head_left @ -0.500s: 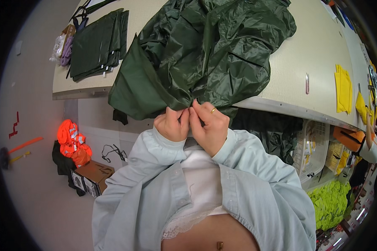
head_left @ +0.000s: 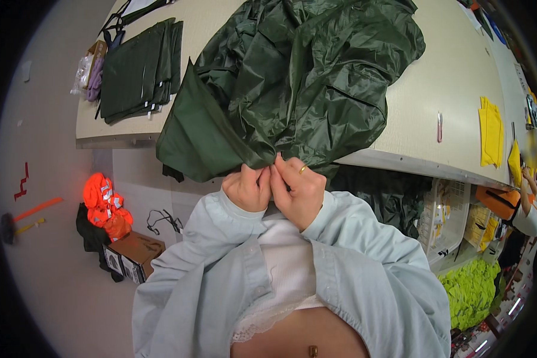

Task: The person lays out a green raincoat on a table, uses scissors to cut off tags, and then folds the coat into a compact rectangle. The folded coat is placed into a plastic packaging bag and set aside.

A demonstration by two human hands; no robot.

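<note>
A large dark green garment (head_left: 340, 89) of shiny waterproof cloth lies crumpled over the table, its near edge hanging past the table's front. At that edge my left hand (head_left: 248, 188) and my right hand (head_left: 298, 190) meet, fingertips touching. Both pinch the garment's rim between thumb and fingers. A ring sits on a finger of my right hand. What lies exactly between the fingertips is too small to make out beyond the green cloth. A matte green flap (head_left: 200, 134) of the garment spreads to the left of my hands.
Folded dark green pieces (head_left: 136, 71) are stacked on the table (head_left: 423, 71) at left. A small slim tool (head_left: 440, 127) and yellow cloth (head_left: 490, 131) lie at right. Below are a cardboard box (head_left: 134, 250), orange garments (head_left: 105, 203), a white crate (head_left: 450, 215) and lime cloth (head_left: 471, 292). Another person's arm (head_left: 528, 209) shows far right.
The whole view has shifted slightly, so table and garment sit a little lower. My hands keep their pinch on the garment's edge, nearly unmoved against it.
</note>
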